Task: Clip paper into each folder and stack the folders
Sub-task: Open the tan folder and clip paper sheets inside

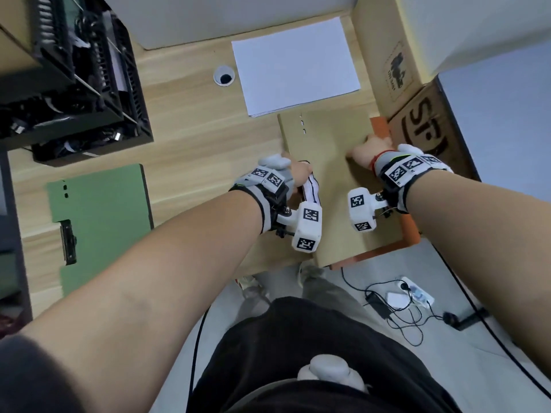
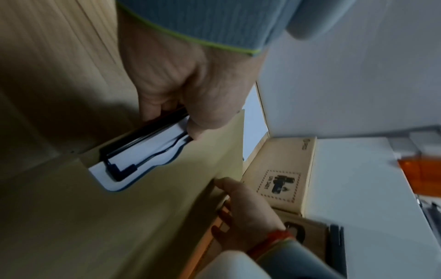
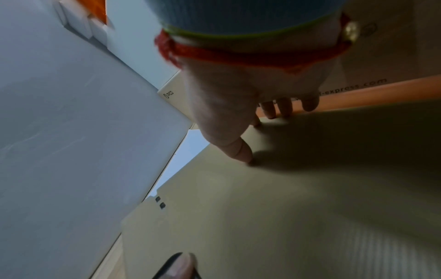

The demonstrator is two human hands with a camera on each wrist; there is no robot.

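Tan folder (image 1: 334,174) closed, lying on top of orange folder (image 1: 411,231) at near right edge of wooden desk (image 1: 185,120); orange edge showing along right and near sides. Left hand (image 2: 181,90) curled around black clip (image 2: 143,136) at tan folder's left edge, fingers and thumb pinching it; white sheet (image 2: 143,151) visible under the clip in the cover's cutout. Right hand (image 1: 369,153) on tan cover at its right edge, thumb tip pressed onto the cover, fingertips (image 3: 284,109) reaching over the edge toward the orange folder; whether those fingers grip the edge cannot be told. Green folder (image 1: 101,216) closed, well apart on the left. Paper stack (image 1: 295,67) just beyond tan folder. Cardboard boxes (image 1: 429,126) to the right.
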